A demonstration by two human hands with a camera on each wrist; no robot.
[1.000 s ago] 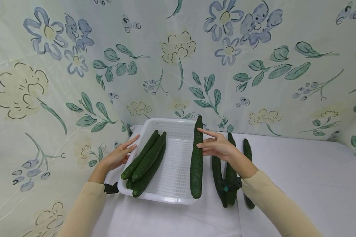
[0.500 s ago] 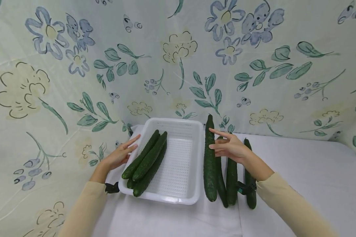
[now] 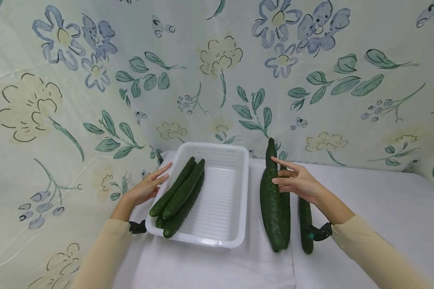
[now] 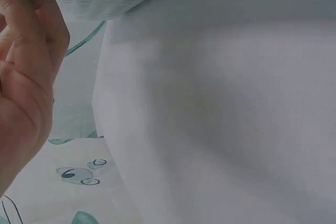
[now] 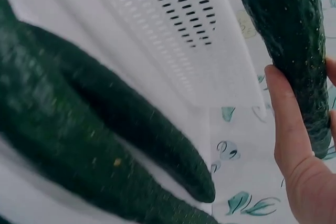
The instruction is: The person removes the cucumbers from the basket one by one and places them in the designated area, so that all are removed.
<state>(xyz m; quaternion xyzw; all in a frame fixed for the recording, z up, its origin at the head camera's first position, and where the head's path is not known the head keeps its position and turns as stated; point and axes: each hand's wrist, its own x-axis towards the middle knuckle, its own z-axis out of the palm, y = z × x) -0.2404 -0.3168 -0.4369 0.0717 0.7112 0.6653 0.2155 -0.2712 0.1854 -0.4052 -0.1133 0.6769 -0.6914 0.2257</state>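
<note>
My right hand (image 3: 299,182) grips a long dark green cucumber (image 3: 272,200) near its upper end, with thumb and fingers on either side of it. In the right wrist view the held cucumber (image 5: 294,35) stands out beside the basket wall. Beneath it in the head view, two more cucumbers (image 3: 285,216) lie on the white cloth, partly hidden. My left hand (image 3: 148,188) holds the left side of a white perforated plastic basket (image 3: 240,200). In the left wrist view its fingers (image 4: 44,14) curl up at the basket's underside. Several cucumbers (image 3: 182,192) lie in the basket's left half.
One more cucumber (image 3: 305,224) lies apart to the right, partly under my right wrist in the head view. White cloth (image 3: 369,212) covers the table. A floral curtain (image 3: 217,92) hangs directly behind the basket.
My right hand has carried the cucumber from over the basket's right rim rightward, over the cucumbers on the cloth. My left hand and the basket have stayed in place.
</note>
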